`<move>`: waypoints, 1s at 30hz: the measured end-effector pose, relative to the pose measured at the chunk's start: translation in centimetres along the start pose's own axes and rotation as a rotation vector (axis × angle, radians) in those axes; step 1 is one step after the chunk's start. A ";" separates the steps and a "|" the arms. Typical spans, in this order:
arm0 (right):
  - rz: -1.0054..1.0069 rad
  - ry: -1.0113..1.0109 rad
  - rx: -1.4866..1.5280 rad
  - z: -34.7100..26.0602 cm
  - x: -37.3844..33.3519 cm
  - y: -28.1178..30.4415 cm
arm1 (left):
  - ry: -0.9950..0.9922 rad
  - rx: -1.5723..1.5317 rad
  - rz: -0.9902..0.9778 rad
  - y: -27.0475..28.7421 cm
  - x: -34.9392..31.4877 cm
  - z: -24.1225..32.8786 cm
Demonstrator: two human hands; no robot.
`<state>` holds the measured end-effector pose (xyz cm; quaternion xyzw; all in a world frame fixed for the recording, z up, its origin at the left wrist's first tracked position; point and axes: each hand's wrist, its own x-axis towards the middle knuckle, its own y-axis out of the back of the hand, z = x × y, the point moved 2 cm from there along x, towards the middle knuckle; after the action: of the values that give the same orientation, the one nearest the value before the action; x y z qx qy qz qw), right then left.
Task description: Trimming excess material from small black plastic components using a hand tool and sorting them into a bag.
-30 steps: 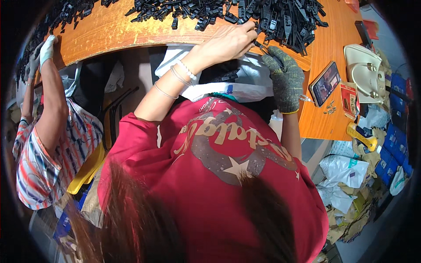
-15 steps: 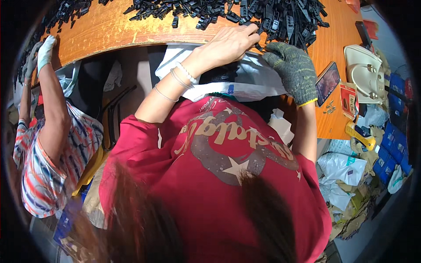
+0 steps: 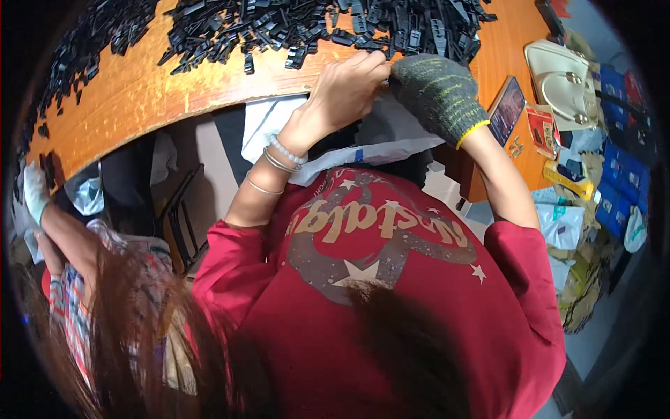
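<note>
- Bare left hand curls its fingers, tips just beside the other; what they grip, I can't tell!
- Gloved right hand arches over; open or closed, it's hidden!
- Black plastic clips heap on the wooden table, just beyond both hands!

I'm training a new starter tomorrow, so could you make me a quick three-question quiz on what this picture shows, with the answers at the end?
1. True or false: the right hand wears a glove, while the left hand is bare.

2. Multiple choice: what is worn on the left wrist?
A) A wristwatch
B) A beaded bracelet and bangles
C) Nothing

3. Fill in the blank: the small parts heaped on the table are ____ in colour.

Key: 1. True. 2. B. 3. Black.
</note>
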<state>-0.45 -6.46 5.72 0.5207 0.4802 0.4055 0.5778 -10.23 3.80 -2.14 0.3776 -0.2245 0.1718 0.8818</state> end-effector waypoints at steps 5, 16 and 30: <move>-0.037 -0.030 -0.023 0.7 -0.3 -0.4 | -0.025 -0.022 0.036 -0.2 0.4 0.3; 0.039 -0.127 -0.028 -0.6 -2.1 -1.4 | -0.021 0.017 0.057 0.3 -0.2 0.9; 0.195 -0.453 1.210 -3.0 -6.7 0.5 | 0.678 -1.313 -0.012 3.5 -2.2 3.2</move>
<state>-4.74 -12.27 7.07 0.8677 0.4406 -0.0056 0.2300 -14.57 3.39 0.75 -0.3006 0.0060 0.1046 0.9480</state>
